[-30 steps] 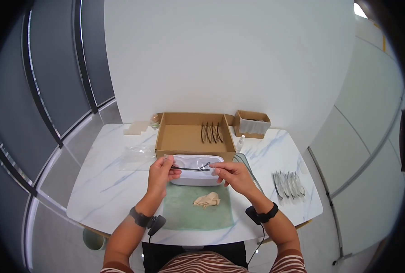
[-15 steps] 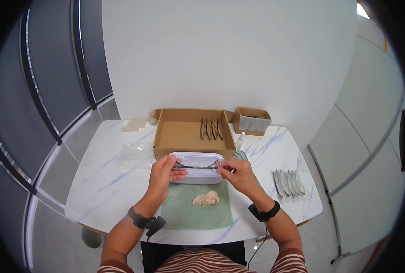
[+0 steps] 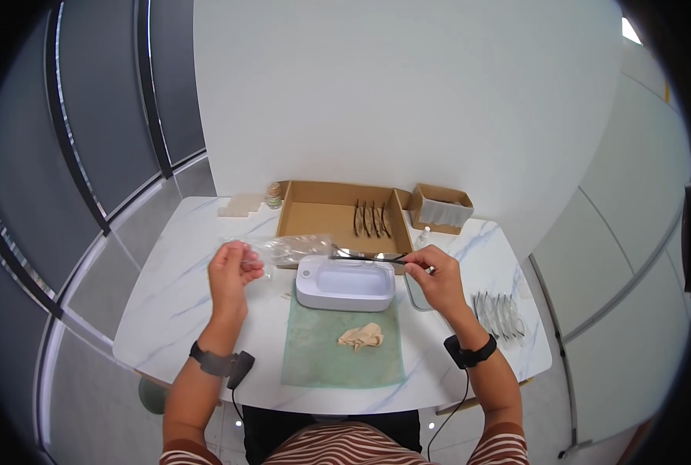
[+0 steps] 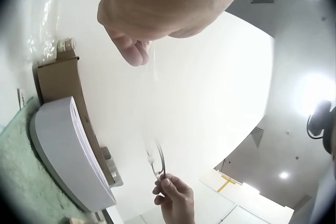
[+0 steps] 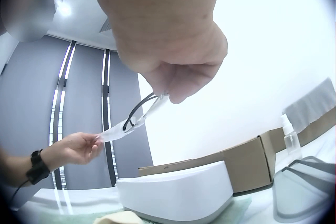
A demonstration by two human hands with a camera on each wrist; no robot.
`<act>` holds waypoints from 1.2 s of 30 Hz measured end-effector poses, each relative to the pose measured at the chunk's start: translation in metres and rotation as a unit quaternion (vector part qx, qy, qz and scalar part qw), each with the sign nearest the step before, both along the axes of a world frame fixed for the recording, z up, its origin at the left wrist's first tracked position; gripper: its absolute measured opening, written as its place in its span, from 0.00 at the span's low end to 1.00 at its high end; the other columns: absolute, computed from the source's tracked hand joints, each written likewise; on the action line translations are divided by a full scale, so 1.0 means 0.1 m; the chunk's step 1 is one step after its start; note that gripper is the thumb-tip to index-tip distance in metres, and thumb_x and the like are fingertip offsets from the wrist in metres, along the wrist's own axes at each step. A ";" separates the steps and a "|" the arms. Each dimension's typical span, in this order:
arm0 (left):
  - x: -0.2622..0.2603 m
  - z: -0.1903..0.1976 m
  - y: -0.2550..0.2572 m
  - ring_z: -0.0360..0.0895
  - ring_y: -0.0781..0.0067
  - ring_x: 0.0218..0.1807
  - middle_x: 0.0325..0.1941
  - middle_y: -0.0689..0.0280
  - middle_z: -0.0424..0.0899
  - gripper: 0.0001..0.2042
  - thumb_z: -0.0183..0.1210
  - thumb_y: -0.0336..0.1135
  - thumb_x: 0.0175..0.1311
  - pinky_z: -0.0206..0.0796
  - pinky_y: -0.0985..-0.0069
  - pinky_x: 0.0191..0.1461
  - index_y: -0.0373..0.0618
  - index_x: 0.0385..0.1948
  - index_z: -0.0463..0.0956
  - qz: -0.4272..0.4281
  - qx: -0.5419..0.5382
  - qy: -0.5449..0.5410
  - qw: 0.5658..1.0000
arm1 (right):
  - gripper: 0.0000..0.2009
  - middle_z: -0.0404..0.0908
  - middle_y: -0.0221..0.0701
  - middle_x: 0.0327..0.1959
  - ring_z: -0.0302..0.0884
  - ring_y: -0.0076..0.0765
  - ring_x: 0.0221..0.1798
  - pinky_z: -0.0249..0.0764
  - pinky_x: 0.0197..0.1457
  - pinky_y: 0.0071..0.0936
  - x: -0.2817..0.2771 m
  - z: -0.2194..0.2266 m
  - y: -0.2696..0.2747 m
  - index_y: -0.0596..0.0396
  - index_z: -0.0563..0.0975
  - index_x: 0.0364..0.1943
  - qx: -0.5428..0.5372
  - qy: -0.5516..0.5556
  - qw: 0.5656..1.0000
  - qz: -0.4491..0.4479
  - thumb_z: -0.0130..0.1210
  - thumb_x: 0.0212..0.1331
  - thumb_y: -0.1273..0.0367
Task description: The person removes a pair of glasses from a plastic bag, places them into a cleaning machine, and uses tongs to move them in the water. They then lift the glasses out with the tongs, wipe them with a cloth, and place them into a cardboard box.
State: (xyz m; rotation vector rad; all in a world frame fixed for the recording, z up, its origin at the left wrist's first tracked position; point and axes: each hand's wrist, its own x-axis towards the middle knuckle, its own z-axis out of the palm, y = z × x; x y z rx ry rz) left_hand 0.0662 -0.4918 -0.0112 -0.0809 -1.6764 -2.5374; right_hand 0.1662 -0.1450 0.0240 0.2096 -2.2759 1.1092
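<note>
My left hand pinches the end of a clear plastic bag, drawn out sideways above the table. A pair of dark-framed glasses hangs between the hands, with my right hand pinching its right end. The far end of the glasses meets the bag's open end, as the right wrist view also shows with the bag around the tip of the glasses. Below them stands a white basin-shaped device, its hollow facing up.
A green mat bears a crumpled beige cloth. Behind is a shallow cardboard box holding several glasses. A smaller box and a spray bottle stand to its right. Several bagged glasses lie at the right.
Both hands have risen and moved apart, the left with the bag and the right with the glasses. The glasses, earlier inside the bag, have slid mostly out of it.
</note>
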 end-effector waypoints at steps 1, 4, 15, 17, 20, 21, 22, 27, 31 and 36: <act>-0.03 0.00 -0.12 0.81 0.78 0.32 0.32 0.67 0.81 0.11 0.52 0.41 0.77 0.78 0.80 0.35 0.43 0.40 0.77 0.023 0.013 0.005 1.000 | 0.06 0.84 0.34 0.32 0.80 0.31 0.31 0.76 0.37 0.26 -0.02 -0.03 0.05 0.60 0.85 0.37 0.000 0.000 1.000 0.000 0.67 0.54 0.78; -0.05 -0.01 -0.33 0.81 0.80 0.31 0.32 0.69 0.82 0.11 0.52 0.41 0.78 0.79 0.81 0.34 0.45 0.39 0.77 0.041 0.035 0.004 0.999 | 0.06 0.83 0.33 0.32 0.80 0.31 0.31 0.75 0.38 0.26 -0.11 -0.17 0.16 0.59 0.86 0.37 0.001 -0.042 0.999 -0.031 0.67 0.55 0.76; 0.31 -0.22 -0.19 0.82 0.76 0.32 0.34 0.66 0.83 0.12 0.51 0.42 0.78 0.78 0.77 0.39 0.44 0.40 0.77 -0.133 0.007 -0.094 0.987 | 0.07 0.84 0.37 0.31 0.82 0.39 0.32 0.76 0.40 0.33 -0.46 -0.60 0.08 0.56 0.87 0.36 0.079 -0.146 0.986 -0.029 0.68 0.55 0.71; 0.35 -0.28 -0.18 0.83 0.74 0.35 0.35 0.65 0.83 0.12 0.52 0.42 0.78 0.79 0.77 0.40 0.43 0.41 0.77 -0.153 -0.004 -0.098 0.983 | 0.07 0.84 0.37 0.31 0.82 0.41 0.33 0.76 0.40 0.34 -0.44 -0.60 0.09 0.56 0.87 0.36 0.090 -0.147 0.985 -0.029 0.68 0.54 0.70; 0.45 -0.31 -0.08 0.85 0.73 0.38 0.37 0.64 0.84 0.12 0.53 0.41 0.77 0.79 0.77 0.41 0.42 0.42 0.78 -0.182 -0.035 -0.122 0.975 | 0.07 0.84 0.38 0.32 0.82 0.45 0.34 0.76 0.41 0.37 -0.38 -0.57 0.07 0.55 0.88 0.37 0.147 -0.128 0.980 -0.026 0.67 0.55 0.70; 0.47 -0.33 -0.05 0.85 0.73 0.38 0.38 0.64 0.85 0.11 0.53 0.41 0.78 0.80 0.77 0.41 0.43 0.42 0.78 -0.192 -0.052 -0.121 0.973 | 0.07 0.84 0.39 0.32 0.82 0.46 0.35 0.76 0.41 0.37 -0.36 -0.57 0.06 0.55 0.88 0.37 0.150 -0.120 0.981 -0.037 0.66 0.55 0.70; 0.49 -0.35 -0.04 0.86 0.73 0.38 0.38 0.64 0.85 0.11 0.53 0.40 0.78 0.80 0.77 0.41 0.43 0.43 0.77 -0.201 -0.069 -0.121 0.970 | 0.07 0.84 0.39 0.32 0.82 0.47 0.35 0.76 0.41 0.38 -0.34 -0.56 0.05 0.54 0.88 0.37 0.152 -0.113 0.981 -0.047 0.65 0.55 0.70; 0.49 -0.43 -0.06 0.86 0.72 0.40 0.39 0.63 0.86 0.11 0.53 0.40 0.77 0.80 0.77 0.42 0.42 0.43 0.78 -0.206 -0.103 -0.132 0.964 | 0.07 0.83 0.39 0.32 0.81 0.47 0.34 0.76 0.40 0.38 -0.24 -0.48 0.09 0.54 0.88 0.38 0.129 -0.098 0.985 -0.053 0.64 0.57 0.69; 0.46 -0.43 -0.10 0.86 0.72 0.41 0.39 0.63 0.86 0.11 0.54 0.39 0.76 0.79 0.77 0.43 0.42 0.43 0.78 -0.191 -0.119 -0.146 0.963 | 0.07 0.83 0.38 0.31 0.81 0.46 0.33 0.75 0.39 0.38 -0.15 -0.43 0.09 0.54 0.88 0.38 0.118 -0.098 0.986 -0.059 0.64 0.58 0.70; 0.40 -0.40 -0.24 0.86 0.73 0.41 0.40 0.64 0.86 0.10 0.54 0.39 0.76 0.79 0.78 0.42 0.42 0.44 0.78 -0.179 -0.131 -0.147 0.964 | 0.07 0.82 0.36 0.29 0.78 0.39 0.29 0.74 0.36 0.33 -0.09 -0.46 0.13 0.54 0.87 0.38 0.117 -0.076 0.990 -0.031 0.64 0.58 0.71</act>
